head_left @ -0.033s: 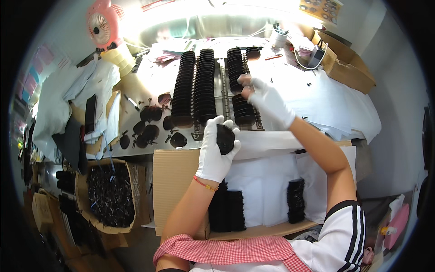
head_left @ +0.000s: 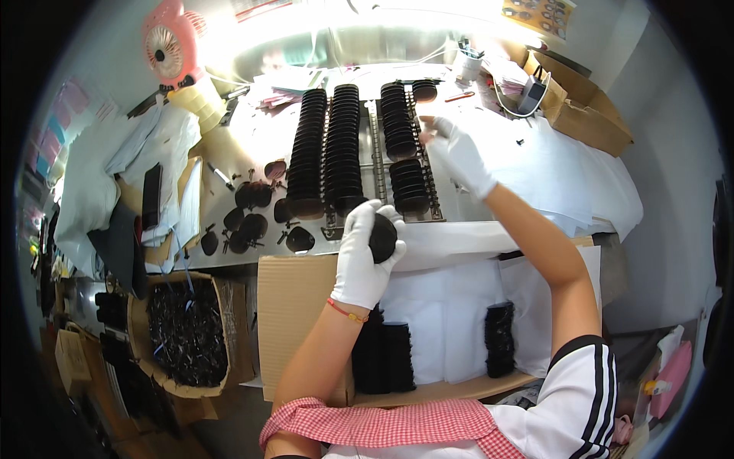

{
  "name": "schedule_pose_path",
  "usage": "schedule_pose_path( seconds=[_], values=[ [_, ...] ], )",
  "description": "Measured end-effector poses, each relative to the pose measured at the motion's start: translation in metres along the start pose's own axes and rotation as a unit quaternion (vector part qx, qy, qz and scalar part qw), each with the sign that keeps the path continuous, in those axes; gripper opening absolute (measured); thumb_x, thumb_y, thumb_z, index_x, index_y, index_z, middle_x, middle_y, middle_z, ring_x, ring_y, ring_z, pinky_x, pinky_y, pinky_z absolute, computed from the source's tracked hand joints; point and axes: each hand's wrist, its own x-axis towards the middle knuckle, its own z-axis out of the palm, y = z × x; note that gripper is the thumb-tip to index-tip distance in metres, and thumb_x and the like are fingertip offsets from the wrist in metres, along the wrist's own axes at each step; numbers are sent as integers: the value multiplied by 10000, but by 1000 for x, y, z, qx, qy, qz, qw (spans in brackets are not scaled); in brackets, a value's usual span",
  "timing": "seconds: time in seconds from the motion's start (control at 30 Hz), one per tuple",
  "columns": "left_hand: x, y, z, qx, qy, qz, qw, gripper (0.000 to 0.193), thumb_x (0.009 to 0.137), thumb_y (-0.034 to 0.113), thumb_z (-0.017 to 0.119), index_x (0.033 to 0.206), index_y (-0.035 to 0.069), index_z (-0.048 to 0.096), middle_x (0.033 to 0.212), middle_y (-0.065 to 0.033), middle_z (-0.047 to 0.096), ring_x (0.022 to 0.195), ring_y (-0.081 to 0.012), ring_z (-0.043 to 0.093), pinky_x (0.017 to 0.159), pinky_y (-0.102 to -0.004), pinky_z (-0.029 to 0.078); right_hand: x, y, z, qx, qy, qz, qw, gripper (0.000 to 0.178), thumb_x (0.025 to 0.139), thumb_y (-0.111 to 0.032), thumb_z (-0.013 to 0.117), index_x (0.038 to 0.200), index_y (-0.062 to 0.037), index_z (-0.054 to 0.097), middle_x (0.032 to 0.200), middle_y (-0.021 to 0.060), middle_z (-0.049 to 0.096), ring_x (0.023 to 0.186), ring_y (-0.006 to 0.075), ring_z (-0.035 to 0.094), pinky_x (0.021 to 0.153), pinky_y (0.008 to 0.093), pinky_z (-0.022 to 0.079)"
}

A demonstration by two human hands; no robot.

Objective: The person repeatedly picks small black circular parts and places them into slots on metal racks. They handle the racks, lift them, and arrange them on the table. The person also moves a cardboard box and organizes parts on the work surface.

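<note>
Left hand, gloved: fingers curled shut around a small stack of dark lenses, held above the near tabletop edge, over the open box.

Right hand, gloved: fingers loosely spread, blurred, over the right-hand row of lenses on the rack; whether they pinch anything cannot be told.

Risks, as judged:
- The stack is held from one side only; a loosened grip could fan it out, dropping pieces into the box or onto the floor.
- The right sleeve or wrist crossing the rack could knock the upright rows over.
- Loose lenses lie near the edge; a nudge could sweep them off.
</note>
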Motion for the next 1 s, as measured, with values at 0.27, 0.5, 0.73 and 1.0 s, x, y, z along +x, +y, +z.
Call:
schedule_pose_path(
  seconds=[0.27,0.5,0.73,1.0],
  values=[
    [28,-10,3,508,-101,44,855,416,890,199,646,1263,20,609,939,-36,656,660,-55,561,612,-217,501,169,129,-38,70,100,-62,991,741,848,-68,717,1485,11,346,1357,138,554,1230,189,539,1031,314,446],
    [39,-9,-4,570,-111,42,813,481,892,240,646,1315,18,580,1239,-68,647,883,-82,616,704,-240,529,168,100,-42,-62,-69,-92,991,474,811,-114,771,1274,-138,673,1166,44,670,985,118,591,908,250,470],
    [39,-14,-6,560,-143,117,807,445,876,172,668,1292,26,601,1217,-66,642,988,-89,588,927,-238,467,152,126,0,-302,114,-181,929,383,928,-99,609,1307,-147,631,959,176,706,735,305,671,702,375,540],
    [11,2,-5,272,-117,0,955,268,931,112,555,1193,62,578,1065,-52,585,895,-126,593,772,-286,515,111,80,-4,-375,229,-304,846,340,944,-155,586,1254,-267,669,821,101,680,648,275,640,616,366,537]
  ],
)
